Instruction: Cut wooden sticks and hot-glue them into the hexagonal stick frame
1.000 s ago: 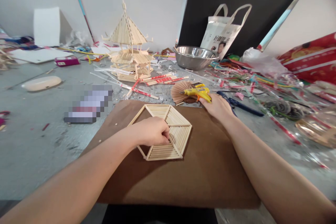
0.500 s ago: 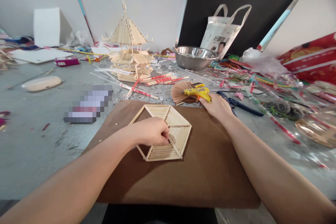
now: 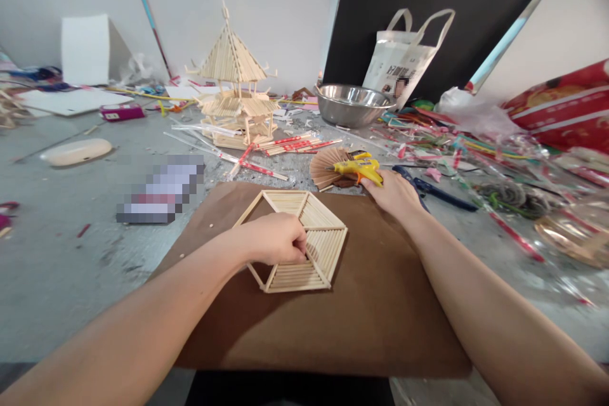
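Mostly no legible writing: the white tote bag [image 3: 404, 57] has a print too small and partly blurred to read, and the lettering on the red packaging [image 3: 566, 108] cannot be made out. The grey worktop [image 3: 61, 266] is scuffed and crowded at the back and right with sticks, wrappers and scraps. Behind it are a white wall and a black panel. A stick pagoda [image 3: 235, 85] stands at the centre back, with a steel bowl [image 3: 352, 103] to its right.

A brown board [image 3: 380, 304] lies at the near edge. On it sits the stick hexagon [image 3: 316, 250], flat, toward the board's far half. The left hand [image 3: 276, 238] is curled shut, fingertips pinching at the hexagon's middle. The right hand [image 3: 392, 193] lies back-up at the board's far edge, fingers touching the rear of the yellow glue gun [image 3: 359, 168]; whether they close round it cannot be told. The gun rests beside a fan-shaped stick piece [image 3: 326, 168]. The near and right parts of the board are bare, as is the worktop to the left.
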The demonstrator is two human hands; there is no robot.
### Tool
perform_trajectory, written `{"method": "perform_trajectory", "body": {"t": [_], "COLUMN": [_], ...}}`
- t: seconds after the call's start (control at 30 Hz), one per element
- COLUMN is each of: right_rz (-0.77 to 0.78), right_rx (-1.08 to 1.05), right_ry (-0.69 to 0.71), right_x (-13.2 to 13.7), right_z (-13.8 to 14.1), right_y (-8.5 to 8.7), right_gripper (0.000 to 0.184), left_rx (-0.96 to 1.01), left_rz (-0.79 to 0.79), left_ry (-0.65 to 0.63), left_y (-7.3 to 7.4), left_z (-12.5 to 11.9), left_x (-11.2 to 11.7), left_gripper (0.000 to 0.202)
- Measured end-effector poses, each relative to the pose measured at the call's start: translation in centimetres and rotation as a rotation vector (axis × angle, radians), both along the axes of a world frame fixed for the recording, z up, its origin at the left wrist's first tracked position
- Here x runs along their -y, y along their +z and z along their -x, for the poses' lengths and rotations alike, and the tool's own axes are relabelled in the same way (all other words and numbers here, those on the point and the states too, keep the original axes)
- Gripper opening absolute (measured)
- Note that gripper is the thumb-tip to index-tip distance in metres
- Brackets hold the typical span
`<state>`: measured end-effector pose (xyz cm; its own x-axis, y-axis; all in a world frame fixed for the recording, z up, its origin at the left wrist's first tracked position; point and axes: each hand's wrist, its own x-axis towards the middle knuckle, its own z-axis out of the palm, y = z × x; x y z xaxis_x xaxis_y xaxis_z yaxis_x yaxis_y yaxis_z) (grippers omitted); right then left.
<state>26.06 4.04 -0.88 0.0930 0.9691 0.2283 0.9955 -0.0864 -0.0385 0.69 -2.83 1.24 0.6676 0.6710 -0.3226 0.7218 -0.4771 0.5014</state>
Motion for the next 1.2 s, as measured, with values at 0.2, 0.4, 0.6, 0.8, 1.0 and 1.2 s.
{"method": "perform_trajectory", "body": {"t": [0.2, 0.4, 0.6, 0.8, 1.0, 1.2], "right_rz": [0.010, 0.007, 0.008, 0.010, -0.026, -0.023], "right_rx": [-0.005, -0.005, -0.026, -0.046, -0.070, -0.105], "right_ry": [-0.011, -0.013, -0.014, -0.025, -0.065, -0.074], "right_x": [0.0, 0.0, 0.3, 0.0, -0.2, -0.1], "right_z": [0.1, 0.0, 0.2, -0.2, -0.4, -0.1], "right_y": [0.1, 0.0, 0.3, 0.1, 0.1, -0.1], "right_gripper": [0.047, 0.047, 0.046, 0.042, 0.040, 0.041], "left_rx": [0.016, 0.032, 0.102, 0.257, 0.162, 0.032], "left_rz": [0.013, 0.066, -0.029, -0.256, -0.492, -0.542], "left_ry": [0.007, 0.041, 0.197, 0.415, 0.563, 0.674], "left_y": [-0.2, 0.8, 1.3, 0.5, -0.7, -0.6], "left_z": [0.2, 0.5, 0.6, 1.2, 2.2, 2.5], "left_x": [-0.1, -0.3, -0.6, -1.7, -2.9, -3.2], "left_gripper": [0.017, 0.023, 0.025, 0.027, 0.023, 0.022]}}
